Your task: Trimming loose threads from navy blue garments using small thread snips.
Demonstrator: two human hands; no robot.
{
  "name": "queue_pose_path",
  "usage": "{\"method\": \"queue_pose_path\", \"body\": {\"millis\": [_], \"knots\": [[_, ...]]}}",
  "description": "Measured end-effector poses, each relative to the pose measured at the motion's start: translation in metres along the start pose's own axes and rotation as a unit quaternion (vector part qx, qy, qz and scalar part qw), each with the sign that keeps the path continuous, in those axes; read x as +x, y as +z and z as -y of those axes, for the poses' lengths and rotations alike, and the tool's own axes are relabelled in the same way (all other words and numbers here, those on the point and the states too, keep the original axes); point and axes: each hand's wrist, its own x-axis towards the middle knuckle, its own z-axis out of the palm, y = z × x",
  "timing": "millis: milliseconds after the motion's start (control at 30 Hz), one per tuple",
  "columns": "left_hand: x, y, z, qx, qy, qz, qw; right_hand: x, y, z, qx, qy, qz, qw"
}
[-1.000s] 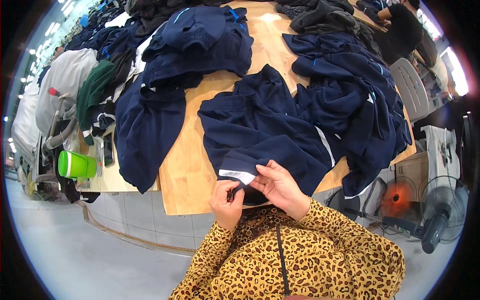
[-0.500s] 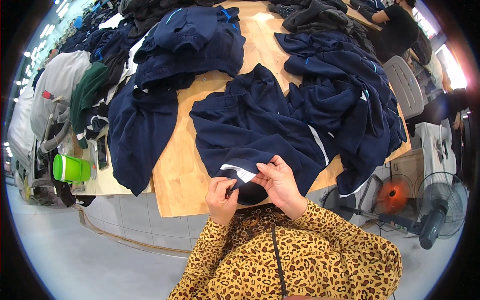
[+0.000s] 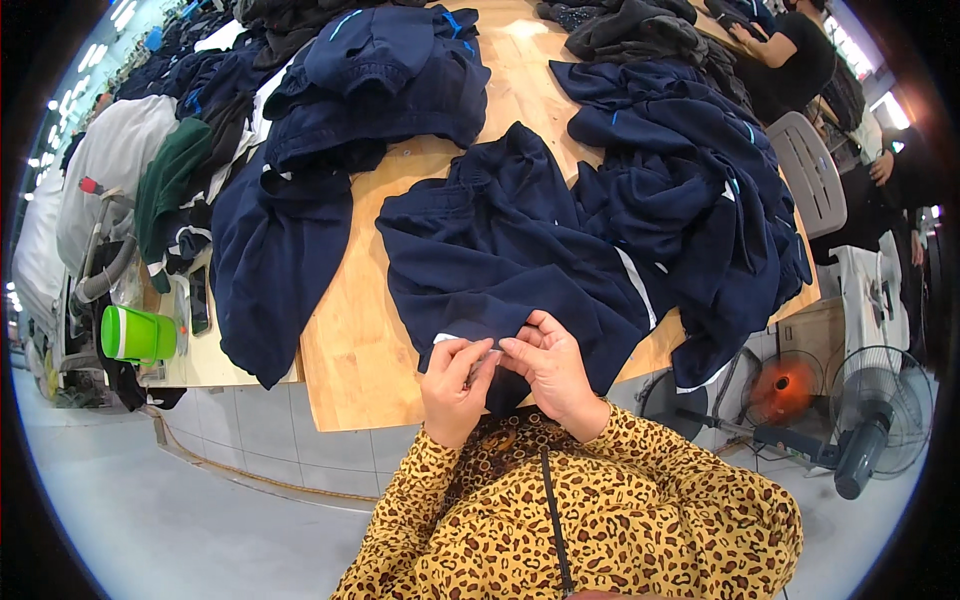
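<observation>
Navy garment [image 3: 500, 250]: left hand [image 3: 455, 385] and right hand [image 3: 550, 365], drawn closer together than before, pinch its near hem.

Light wooden table [image 3: 345, 350], navy garment [image 3: 500, 250] spread near edge, heaps of navy clothing [image 3: 690, 190] around
</observation>
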Motion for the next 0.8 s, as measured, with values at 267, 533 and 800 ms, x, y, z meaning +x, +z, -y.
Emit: {"method": "queue_pose_path", "body": {"millis": [267, 533, 800], "knots": [[0.002, 0.004, 0.016, -0.213, -0.160, 0.052, 0.962, 0.002, -0.002, -0.004, -0.020, -0.007, -0.013, 1.000], [0.007, -0.010, 0.009, -0.484, -0.379, 0.065, 0.786, 0.002, -0.004, -0.005, -0.029, -0.029, -0.012, 0.999], [0.004, 0.002, -0.007, -0.006, -0.012, 0.007, 1.000, 0.001, -0.003, -0.005, -0.029, -0.026, -0.008, 0.999]]}}
